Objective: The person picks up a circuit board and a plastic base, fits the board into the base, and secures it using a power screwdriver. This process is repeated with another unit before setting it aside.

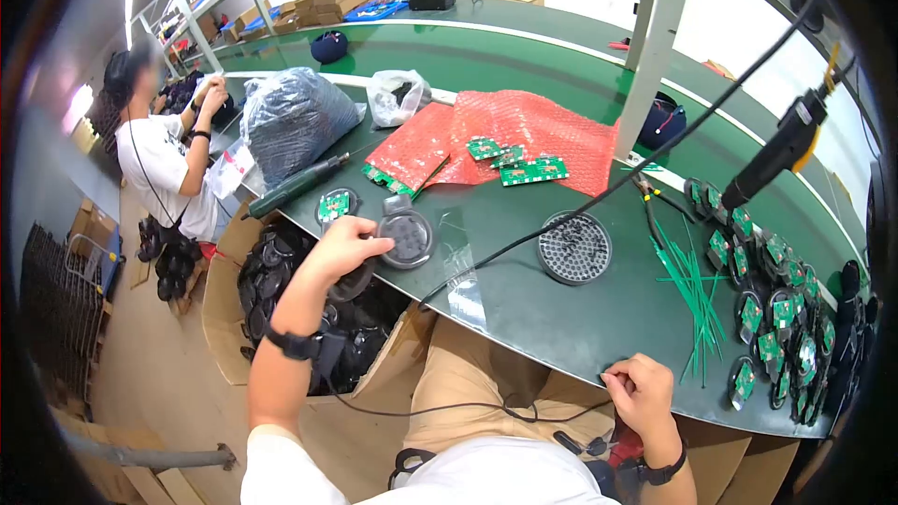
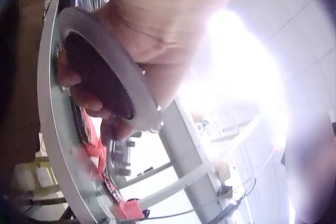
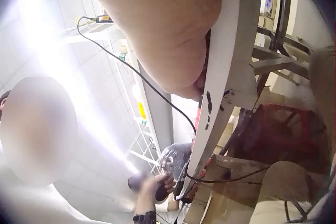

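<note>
My left hand (image 1: 344, 248) grips a round black part (image 1: 352, 284) by its rim, at the table's left edge above a box of black parts (image 1: 266, 281). In the left wrist view the fingers of that hand (image 2: 152, 29) curl behind the disc (image 2: 100, 77), which has a grey rim and dark middle. Just right of it lies a round black housing (image 1: 406, 238); a disc with a green board (image 1: 335, 206) lies behind. My right hand (image 1: 644, 388) rests at the table's front edge, fingers loosely curled, no object visible in it; its fingertips are partly hidden in the right wrist view (image 3: 163, 35).
A round tray of small dark pieces (image 1: 575, 248) stands mid-table, with a black cable (image 1: 524, 238) beside it. Green ties (image 1: 692, 295) and many board assemblies (image 1: 781, 309) lie right, below a hanging screwdriver (image 1: 781, 145). Boards (image 1: 533, 171) lie on red bubble wrap (image 1: 524, 122). Another person (image 1: 168, 150) is at left.
</note>
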A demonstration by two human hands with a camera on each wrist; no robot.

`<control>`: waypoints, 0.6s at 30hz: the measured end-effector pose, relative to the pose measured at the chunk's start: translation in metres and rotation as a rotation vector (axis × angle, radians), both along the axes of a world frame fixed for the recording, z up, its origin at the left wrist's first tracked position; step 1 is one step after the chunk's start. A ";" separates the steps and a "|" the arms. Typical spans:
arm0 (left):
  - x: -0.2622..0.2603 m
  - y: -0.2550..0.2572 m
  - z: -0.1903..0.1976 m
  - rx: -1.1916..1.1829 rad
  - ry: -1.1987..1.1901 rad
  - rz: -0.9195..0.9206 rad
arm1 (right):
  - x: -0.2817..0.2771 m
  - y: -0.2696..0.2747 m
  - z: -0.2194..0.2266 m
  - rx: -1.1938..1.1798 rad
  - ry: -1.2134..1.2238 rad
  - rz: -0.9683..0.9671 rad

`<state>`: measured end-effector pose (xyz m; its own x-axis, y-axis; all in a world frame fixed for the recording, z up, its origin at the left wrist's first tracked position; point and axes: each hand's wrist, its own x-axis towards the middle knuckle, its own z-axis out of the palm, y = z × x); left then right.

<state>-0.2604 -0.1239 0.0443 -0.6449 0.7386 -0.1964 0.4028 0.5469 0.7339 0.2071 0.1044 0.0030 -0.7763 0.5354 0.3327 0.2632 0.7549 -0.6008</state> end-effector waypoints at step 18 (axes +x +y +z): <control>0.157 0.068 -0.013 0.723 -0.754 -0.090 | -0.123 -0.033 0.048 -0.914 0.145 0.166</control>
<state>-0.1037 -0.0564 0.0311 -0.4755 0.8795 -0.0170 -0.2770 -0.1314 0.9518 0.0844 0.0710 0.0513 -0.8501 0.5228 -0.0629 0.0708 -0.0048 -0.9975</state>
